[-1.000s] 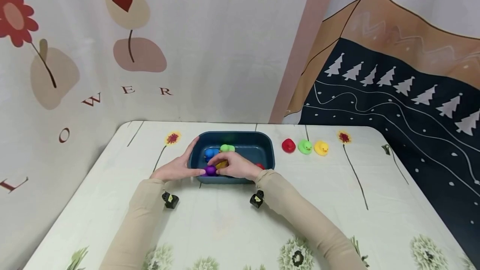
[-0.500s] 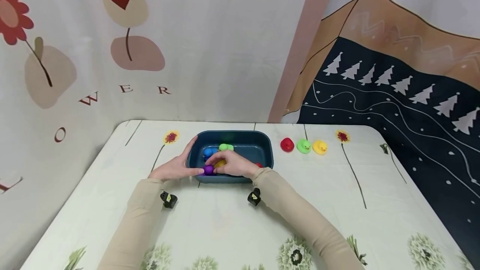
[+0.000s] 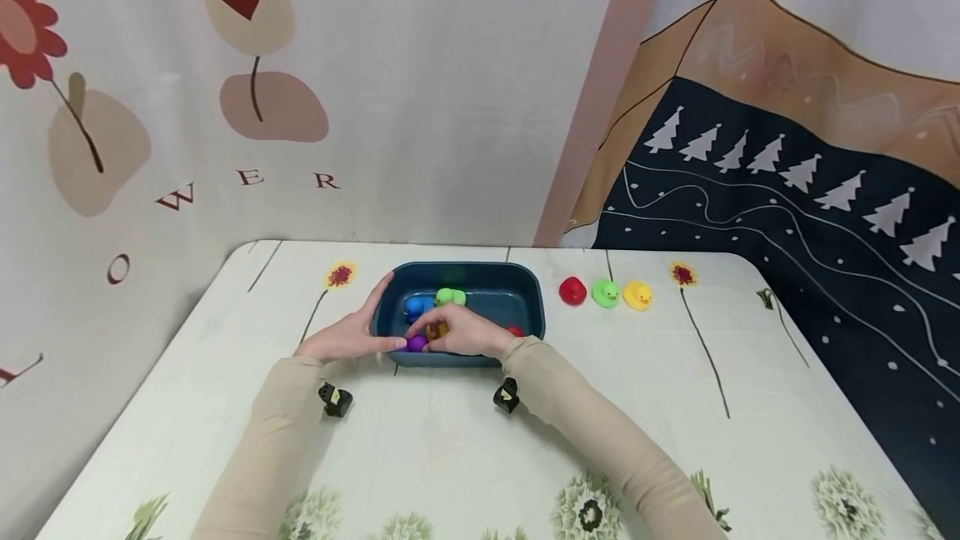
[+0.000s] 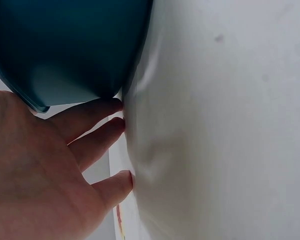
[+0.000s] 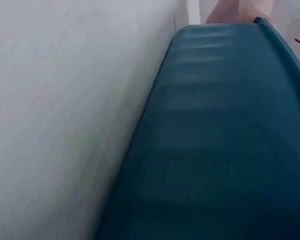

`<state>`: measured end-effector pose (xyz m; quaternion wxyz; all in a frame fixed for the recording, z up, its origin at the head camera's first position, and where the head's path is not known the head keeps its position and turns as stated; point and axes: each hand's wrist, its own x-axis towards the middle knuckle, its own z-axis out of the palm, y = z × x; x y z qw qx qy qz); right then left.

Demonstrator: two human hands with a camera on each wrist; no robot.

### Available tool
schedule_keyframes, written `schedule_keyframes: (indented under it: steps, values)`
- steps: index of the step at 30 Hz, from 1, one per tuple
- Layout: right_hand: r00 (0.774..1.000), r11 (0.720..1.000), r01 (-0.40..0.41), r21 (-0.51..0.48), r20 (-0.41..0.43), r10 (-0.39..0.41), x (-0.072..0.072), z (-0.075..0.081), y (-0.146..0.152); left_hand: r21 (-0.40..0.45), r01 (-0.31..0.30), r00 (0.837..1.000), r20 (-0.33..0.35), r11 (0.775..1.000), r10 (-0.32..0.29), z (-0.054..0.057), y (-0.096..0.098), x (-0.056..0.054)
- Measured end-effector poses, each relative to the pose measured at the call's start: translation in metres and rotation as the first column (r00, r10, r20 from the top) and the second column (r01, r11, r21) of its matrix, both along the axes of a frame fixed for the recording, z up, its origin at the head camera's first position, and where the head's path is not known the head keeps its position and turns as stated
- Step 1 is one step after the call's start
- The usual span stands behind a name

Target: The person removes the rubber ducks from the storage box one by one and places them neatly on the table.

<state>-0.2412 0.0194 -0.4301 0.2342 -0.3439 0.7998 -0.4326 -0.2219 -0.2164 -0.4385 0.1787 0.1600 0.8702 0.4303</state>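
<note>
A dark blue plastic bin (image 3: 506, 280) stands at the table's far side with toy ducks in it. My left hand (image 3: 348, 338) lies at its near left corner, fingers along the outside of the left end wall and thumb tip at the purple duck (image 3: 417, 343). In the left wrist view the fingers (image 4: 97, 142) are nearly straight, tips down at the tabletop. My right hand (image 3: 465, 332) reaches over the near rim, curled round a yellow duck (image 3: 437, 330) that is mostly hidden. A blue duck (image 3: 418, 307) and a green duck (image 3: 450, 297) sit behind it.
A red duck (image 3: 514, 330) peeks out beside my right wrist in the bin. Right of the bin stand another red duck (image 3: 572, 291), a light green duck (image 3: 605, 293) and a second yellow duck (image 3: 637, 296) in a row. A printed cloth wall (image 3: 442, 107) rises behind the table.
My right fingertips have dipped slightly and shifted a little left beside the purple duck. More of the yellow duck's darker side shows. My left hand keeps its place on the bin.
</note>
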Motion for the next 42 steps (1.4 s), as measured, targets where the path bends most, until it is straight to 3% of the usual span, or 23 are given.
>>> schedule_keyframes:
  steps: [8,16,34,42]
  values:
    - [0.998,0.997,0.06,-0.05,-0.026,-0.061,0.002,0.002,0.005,0.0,0.003,1.0,0.007,1.0,-0.003,0.0,0.0,0.002]
    - [0.989,0.99,0.136,-0.026,-0.057,-0.137,0.005,0.007,0.02,-0.011,-0.004,1.0,0.016,1.0,0.005,0.0,-0.001,0.002]
    - [0.973,0.973,0.189,-0.135,-0.109,-0.204,0.01,0.025,0.057,-0.017,-0.01,1.0,0.017,1.0,0.01,0.0,-0.001,0.002]
    - [0.959,0.944,0.271,-0.187,-0.029,-0.281,0.01,0.029,0.074,-0.015,0.001,1.0,0.004,1.0,0.0,0.0,-0.001,0.003]
